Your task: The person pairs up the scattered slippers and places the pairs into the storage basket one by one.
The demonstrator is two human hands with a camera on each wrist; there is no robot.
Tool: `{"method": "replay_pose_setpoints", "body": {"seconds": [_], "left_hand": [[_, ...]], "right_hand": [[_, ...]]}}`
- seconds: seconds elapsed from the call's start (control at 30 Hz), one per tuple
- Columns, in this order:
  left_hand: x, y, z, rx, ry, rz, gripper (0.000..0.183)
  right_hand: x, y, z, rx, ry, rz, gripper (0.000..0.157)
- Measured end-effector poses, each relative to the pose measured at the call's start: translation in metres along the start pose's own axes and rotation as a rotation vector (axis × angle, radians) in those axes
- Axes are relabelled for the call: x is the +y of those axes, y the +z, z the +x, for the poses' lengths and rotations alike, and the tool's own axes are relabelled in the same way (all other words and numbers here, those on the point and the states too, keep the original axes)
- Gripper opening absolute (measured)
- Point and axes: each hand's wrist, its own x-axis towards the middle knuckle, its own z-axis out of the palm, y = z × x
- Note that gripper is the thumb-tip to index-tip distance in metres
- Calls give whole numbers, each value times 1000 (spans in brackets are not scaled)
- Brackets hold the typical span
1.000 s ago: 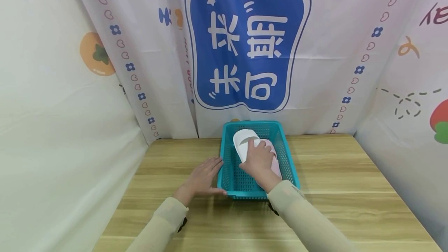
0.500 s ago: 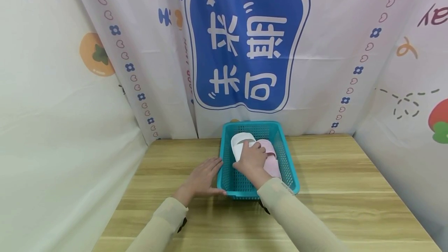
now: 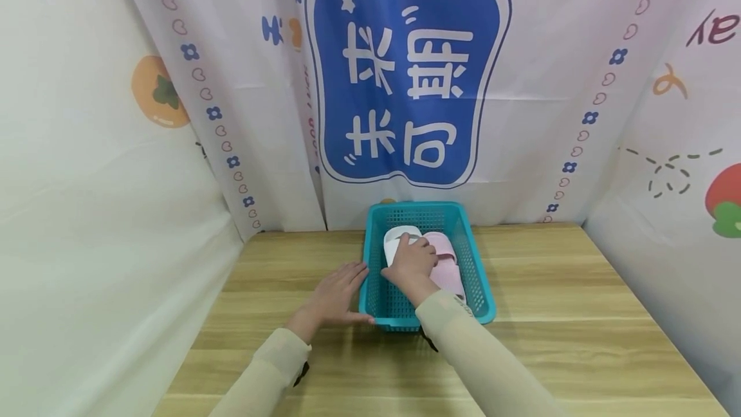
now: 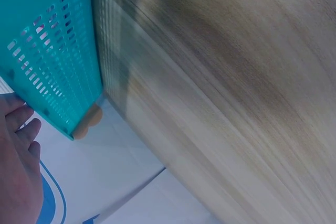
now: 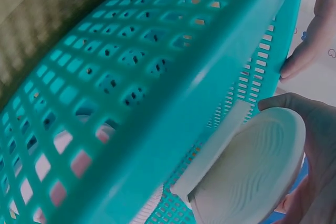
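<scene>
A teal perforated plastic basket (image 3: pixel 485 288) stands at the back of the wooden table. My right hand (image 3: pixel 412 267) reaches into it and grips a white slipper (image 3: pixel 393 246), which sits toward the basket's left side. In the right wrist view the white slipper's ribbed surface (image 5: pixel 262 156) tilts beside the basket wall, with thumb and fingers around its edge. A pink slipper (image 3: pixel 448 278) lies along the right side of the basket. My left hand (image 3: pixel 338 293) rests at the basket's near left corner, fingers along the left rim and thumb stretched along the front rim.
A white printed curtain (image 3: pixel 521 166) with a blue panel hangs right behind the basket. White cloth walls (image 3: pixel 116 211) close off both sides. Wooden table top (image 3: pixel 556 301) extends left and right of the basket.
My right hand has moved left and slightly lower in the basket with the white slipper, away from the pink one, which now shows more fully. The left hand has stayed put.
</scene>
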Motion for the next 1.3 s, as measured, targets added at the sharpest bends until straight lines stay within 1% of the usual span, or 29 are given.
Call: {"method": "replay_pose_setpoints", "body": {"seconds": [0.2,0.4,0.67,0.97,1.13,1.3], "left_hand": [[-1,1,-1,23,10,22,106],[-1,1,-1,23,11,15,107],[-1,1,-2,33,15,18,107],[0,1,-2,36,19,19,106],[0,1,-2,29,15,21,105],[0,1,-2,22,11,20,105]], "right_hand": [[-5,4,0,-18,-3,-16,90],[-6,12,3,-39,3,-31,95],[-8,14,4,-54,10,-35,98],[-11,18,7,-81,9,-45,100],[-12,22,10,-86,3,-40,99],[-13,21,9,-83,1,-36,97]]}}
